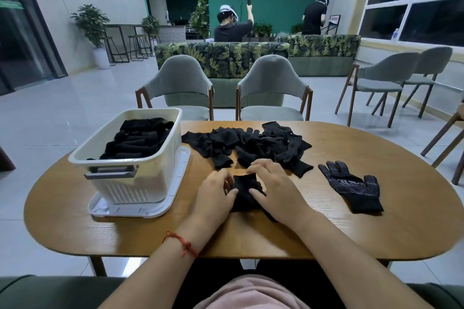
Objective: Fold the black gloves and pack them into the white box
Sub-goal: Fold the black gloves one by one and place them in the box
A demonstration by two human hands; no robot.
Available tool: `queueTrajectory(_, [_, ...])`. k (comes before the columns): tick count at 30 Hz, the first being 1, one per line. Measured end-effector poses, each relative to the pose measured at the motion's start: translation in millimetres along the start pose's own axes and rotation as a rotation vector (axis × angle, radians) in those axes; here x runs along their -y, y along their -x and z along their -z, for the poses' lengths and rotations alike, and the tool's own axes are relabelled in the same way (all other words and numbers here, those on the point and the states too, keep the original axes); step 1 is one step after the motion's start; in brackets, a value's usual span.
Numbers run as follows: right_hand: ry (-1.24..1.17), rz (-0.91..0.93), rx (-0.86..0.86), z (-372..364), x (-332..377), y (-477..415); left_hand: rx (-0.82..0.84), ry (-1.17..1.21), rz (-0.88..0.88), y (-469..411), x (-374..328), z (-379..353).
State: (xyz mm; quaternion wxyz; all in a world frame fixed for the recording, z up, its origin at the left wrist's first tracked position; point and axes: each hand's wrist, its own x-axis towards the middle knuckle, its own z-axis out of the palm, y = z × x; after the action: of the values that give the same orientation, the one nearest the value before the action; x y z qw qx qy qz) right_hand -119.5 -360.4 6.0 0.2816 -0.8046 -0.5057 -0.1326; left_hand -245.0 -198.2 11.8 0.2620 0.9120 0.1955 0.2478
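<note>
Folding a glove [244, 194] right of the white box [150, 180]
My left hand [216, 190] and right hand [273, 185] curl onto its edges, pinching it, I think; the loose pile [251, 143] lies beyond it.

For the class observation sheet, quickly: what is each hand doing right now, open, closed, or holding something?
Left hand: grips the black glove being folded.
Right hand: grips the same glove.

Black gloves [247, 144], white box [140, 178], white-dotted glove [352, 185], leaf-patterned sofa [221, 56].
</note>
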Motion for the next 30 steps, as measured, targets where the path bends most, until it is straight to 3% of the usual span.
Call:
queueTrajectory(3, [0.028, 0.116, 0.103, 0, 3, -1, 0.001, -0.03, -0.178, 2, 15, -1])
queueTrajectory(9, [-0.107, -0.052, 0.181, 2, 4, -5, 0.148, -0.08, -0.399, 8, 32, 14])
queueTrajectory(14, [-0.112, -0.01, 0.248, 12, 7, -7, 0.075, -0.189, -0.502, -2, 36, 13])
queueTrajectory(17, [-0.117, 0.026, 0.191, 10, 3, -4, 0.049, -0.096, -0.467, -6, 30, 10])
queueTrajectory(22, [-0.474, -0.083, 0.084, 15, 3, 1, 0.024, 0.107, -0.333, 3, 17, 13])
queueTrajectory(26, [-0.799, -0.284, 0.071, 24, 6, 3, -0.027, 0.467, -0.165, 5, 3, 16])
queueTrajectory(30, [-0.99, -0.354, 0.067, 25, 11, 3, 0.096, 0.893, 0.073, 3, 0, 19])
